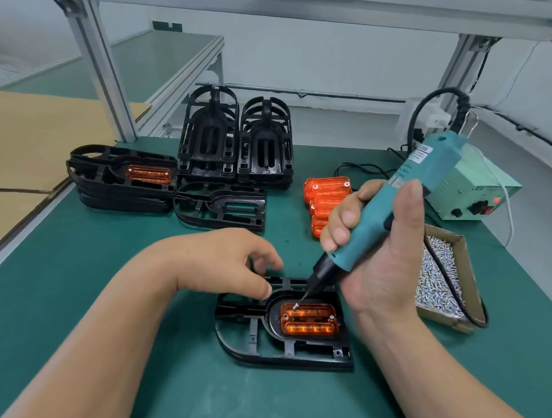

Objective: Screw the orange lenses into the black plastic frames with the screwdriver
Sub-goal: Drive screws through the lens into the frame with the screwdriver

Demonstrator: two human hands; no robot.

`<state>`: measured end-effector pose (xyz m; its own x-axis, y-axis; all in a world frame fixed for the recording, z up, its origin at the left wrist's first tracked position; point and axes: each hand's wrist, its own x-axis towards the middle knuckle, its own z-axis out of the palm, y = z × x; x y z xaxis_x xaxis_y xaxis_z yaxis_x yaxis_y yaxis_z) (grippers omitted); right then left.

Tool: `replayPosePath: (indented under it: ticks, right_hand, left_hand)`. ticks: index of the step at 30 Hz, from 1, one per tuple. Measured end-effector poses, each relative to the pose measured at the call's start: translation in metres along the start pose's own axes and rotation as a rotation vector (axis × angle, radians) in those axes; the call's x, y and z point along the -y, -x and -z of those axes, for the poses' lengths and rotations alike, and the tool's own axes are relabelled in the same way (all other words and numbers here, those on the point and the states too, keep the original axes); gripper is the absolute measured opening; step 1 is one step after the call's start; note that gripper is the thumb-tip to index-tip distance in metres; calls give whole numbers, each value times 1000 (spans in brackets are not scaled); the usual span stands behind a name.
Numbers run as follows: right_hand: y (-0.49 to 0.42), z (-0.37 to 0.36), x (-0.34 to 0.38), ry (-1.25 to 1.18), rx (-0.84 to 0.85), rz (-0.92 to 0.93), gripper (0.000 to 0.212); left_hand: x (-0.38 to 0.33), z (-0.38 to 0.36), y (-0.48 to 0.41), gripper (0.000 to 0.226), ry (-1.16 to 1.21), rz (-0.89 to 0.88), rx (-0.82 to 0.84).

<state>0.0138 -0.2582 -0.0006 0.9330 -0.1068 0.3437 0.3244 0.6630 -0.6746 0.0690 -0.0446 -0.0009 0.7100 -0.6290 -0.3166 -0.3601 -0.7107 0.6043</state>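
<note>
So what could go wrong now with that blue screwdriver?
1. The screwdriver leans, so the screw might go in crooked, or the tip could slip and scratch the orange lens.
2. The left hand rests on the black frame close to the tip; a slip could poke it.
3. The cord lies across the box of screws; a tug might spill them.
</note>
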Motion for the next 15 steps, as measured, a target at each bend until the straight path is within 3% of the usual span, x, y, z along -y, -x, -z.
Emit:
replayPosePath:
  ticks: [12,15]
  right_hand:
    - [4,-11,-12,87,112,-61,59]
    - [4,-13,-13,131,156,-63,59]
  left_hand:
    - [1,-2,-3,42,125,-27,43]
    - [2,-2,-3,27,137,-40,40]
